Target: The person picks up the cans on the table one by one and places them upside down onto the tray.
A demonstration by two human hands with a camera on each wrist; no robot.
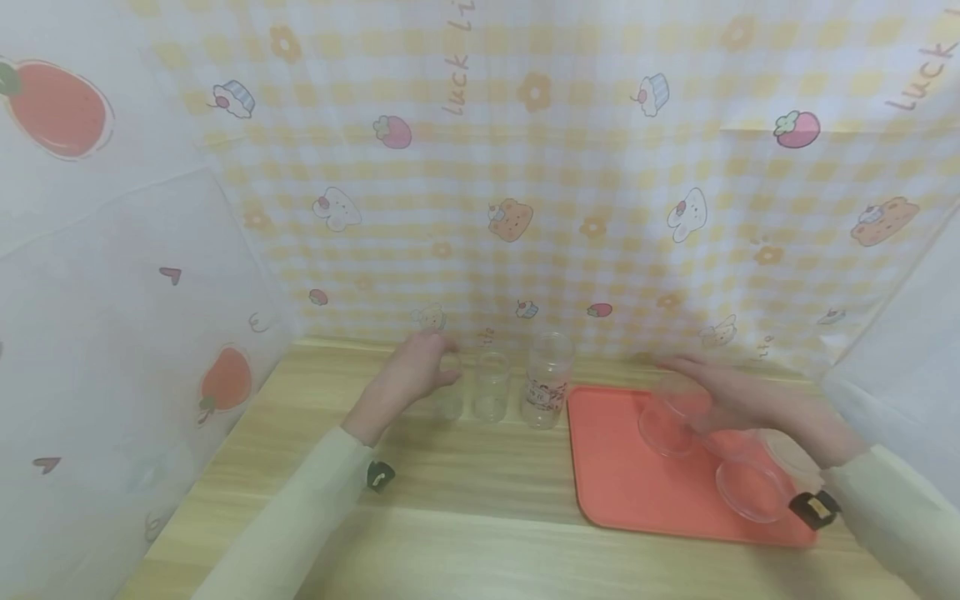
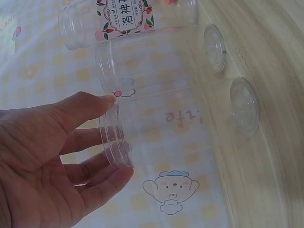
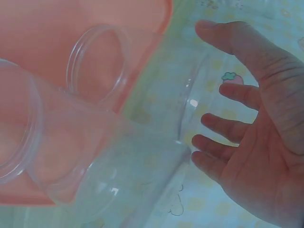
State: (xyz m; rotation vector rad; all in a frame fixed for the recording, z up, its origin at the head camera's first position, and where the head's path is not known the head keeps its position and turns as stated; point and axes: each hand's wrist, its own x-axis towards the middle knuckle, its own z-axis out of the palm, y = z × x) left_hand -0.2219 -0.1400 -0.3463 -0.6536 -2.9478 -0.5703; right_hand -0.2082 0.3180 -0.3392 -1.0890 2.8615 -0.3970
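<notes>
In the left wrist view, my left hand (image 2: 61,161) holds a clear jar (image 2: 171,128) by its ringed rim, thumb on one side and fingers on the other. That jar (image 1: 448,404) stands upright on the table at the left end of a row. Beside it is a similar clear jar (image 1: 491,392), then a taller one with a pink floral label (image 1: 546,392). Over at the right, my right hand (image 1: 738,400) hovers by several clear jars (image 3: 97,61) lying on their sides. Its fingers (image 3: 232,126) are spread, with nothing gripped.
Beneath the lying jars is a red-orange tray (image 1: 615,492), set on the wood-grain table (image 1: 450,483). A yellow checked cloth (image 1: 450,183) hangs just behind the table, and white printed cloth (image 1: 135,350) closes the left side.
</notes>
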